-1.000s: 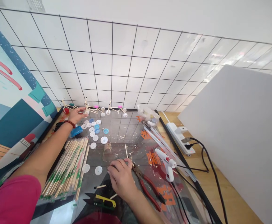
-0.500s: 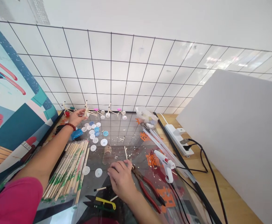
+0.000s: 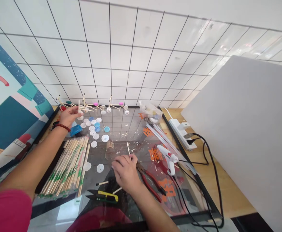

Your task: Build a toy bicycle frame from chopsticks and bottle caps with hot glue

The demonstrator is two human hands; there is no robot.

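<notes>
The glassy surface (image 3: 118, 124) carries everything, a bundle of wooden sticks (image 3: 65, 167) on its left. My right hand (image 3: 125, 170) lies curled, just beside the red-handled pliers (image 3: 142, 169). Near the far edge, my left hand (image 3: 69, 116) pinches a stick frame (image 3: 81, 110). A thin stick (image 3: 128, 148) meets my right fingers; whether they're gripping it, I can't tell.

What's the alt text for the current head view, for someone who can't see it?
A left hand is at small stick models along the far edge of a glassy table; the right hand is beside pliers. White and blue discs, bundled sticks, snips and a glue gun lie around.
</notes>
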